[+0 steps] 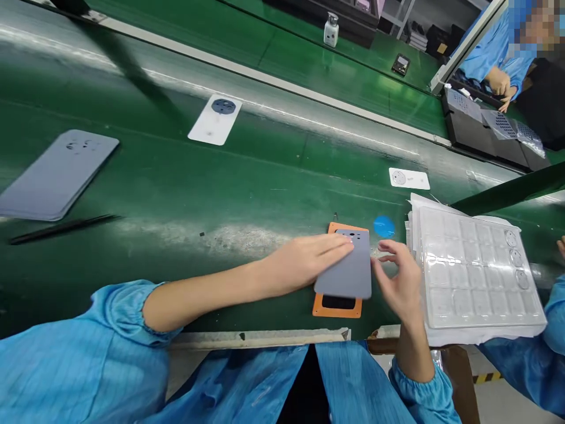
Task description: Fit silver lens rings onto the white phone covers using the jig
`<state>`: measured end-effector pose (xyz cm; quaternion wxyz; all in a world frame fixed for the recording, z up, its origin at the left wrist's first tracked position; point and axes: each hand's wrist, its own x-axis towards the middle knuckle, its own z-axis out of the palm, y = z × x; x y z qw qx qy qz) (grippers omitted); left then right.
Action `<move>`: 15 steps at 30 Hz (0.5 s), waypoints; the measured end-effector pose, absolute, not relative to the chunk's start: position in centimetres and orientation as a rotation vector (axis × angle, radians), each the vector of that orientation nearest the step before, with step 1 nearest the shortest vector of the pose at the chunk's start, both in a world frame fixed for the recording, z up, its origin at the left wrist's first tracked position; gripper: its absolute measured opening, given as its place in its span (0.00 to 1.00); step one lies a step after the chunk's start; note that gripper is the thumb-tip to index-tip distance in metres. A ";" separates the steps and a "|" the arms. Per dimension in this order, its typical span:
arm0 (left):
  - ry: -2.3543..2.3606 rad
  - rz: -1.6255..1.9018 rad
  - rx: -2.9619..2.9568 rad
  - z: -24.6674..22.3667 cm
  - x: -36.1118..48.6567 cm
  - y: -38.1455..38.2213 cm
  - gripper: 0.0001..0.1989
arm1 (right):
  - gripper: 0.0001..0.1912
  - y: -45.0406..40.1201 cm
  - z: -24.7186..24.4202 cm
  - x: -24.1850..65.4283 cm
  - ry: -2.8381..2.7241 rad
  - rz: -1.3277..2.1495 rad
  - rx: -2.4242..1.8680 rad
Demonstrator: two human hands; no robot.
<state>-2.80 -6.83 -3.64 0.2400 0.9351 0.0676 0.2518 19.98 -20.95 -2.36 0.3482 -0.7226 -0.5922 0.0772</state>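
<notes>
A grey phone back cover (346,268) with small camera holes lies over an orange fixture (338,310) with a dark middle, at the table's near side. My left hand (304,259) reaches across from the left, its fingers stretched out flat on the cover's upper left part. Just off the cover's right edge is my right hand (399,280), thumb and fingertips brought together in a pinch. Anything between those tips is too small to make out. A round blue sticker (384,227) lies on the table above that hand.
Grey covers (62,174) are stacked at far left, above black tweezers (66,228). White cards (215,119) lie farther back. A clear compartment tray (481,271) is at right. Beyond the rail stand a white bottle (331,29) and black trays (481,132), near a co-worker's hands (501,85).
</notes>
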 end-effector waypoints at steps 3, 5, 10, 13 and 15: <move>0.167 0.679 2.952 -5.1 -2.3 -8.6 0.18 | 0.24 -21.8 -3.2 19.1 -1.962 0.039 -1.647; 0.167 0.691 3.068 -6.0 -1.8 -9.2 0.17 | 0.29 -21.8 -4.1 19.2 -2.098 -0.078 -1.595; 0.155 0.774 3.086 -7.1 -1.6 -9.3 0.16 | 0.33 -21.5 -5.1 19.8 -2.214 -0.188 -1.550; 0.191 0.751 3.095 -7.4 -1.6 -8.9 0.15 | 0.33 -21.4 -5.2 20.2 -2.251 -0.184 -1.554; 0.229 0.693 3.086 -7.6 -1.6 -8.7 0.15 | 0.31 -21.2 -5.5 20.3 -2.289 -0.169 -1.591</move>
